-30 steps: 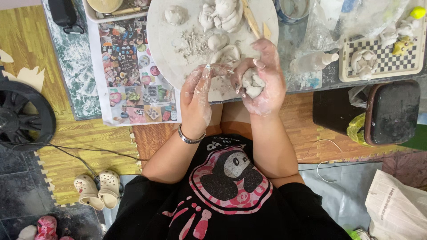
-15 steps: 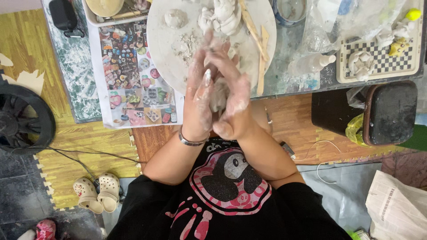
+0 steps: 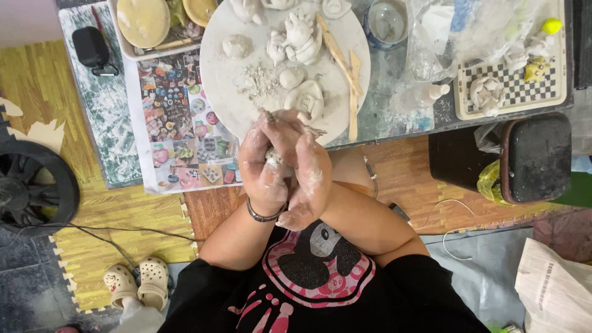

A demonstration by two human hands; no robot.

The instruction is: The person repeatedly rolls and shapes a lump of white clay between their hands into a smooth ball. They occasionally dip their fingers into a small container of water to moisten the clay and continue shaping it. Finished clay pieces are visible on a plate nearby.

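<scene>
My left hand (image 3: 264,165) and my right hand (image 3: 305,169) are pressed together, palm to palm, around a small lump of pale clay (image 3: 273,161) that only peeks out between them. Both hands are smeared with clay. They hover at the near edge of a round white board (image 3: 222,74) on the low table. On the board lie several clay pieces: a small ball (image 3: 292,77), a rounded lump (image 3: 237,46), a figure (image 3: 296,34) and a shaped piece (image 3: 308,98). Two wooden modelling sticks (image 3: 353,92) rest on the board's right side.
A printed picture sheet (image 3: 179,123) lies left of the board. A checkered tray (image 3: 524,86) with clay figures sits at the right, a small bowl (image 3: 387,21) behind. A black bin (image 3: 533,157) stands right, a fan (image 3: 28,188) left, small shoes (image 3: 135,283) on the floor.
A second ago my hands were apart, the right one cupping the clay lump. They have come together and shifted toward me, now clasped around the clay.
</scene>
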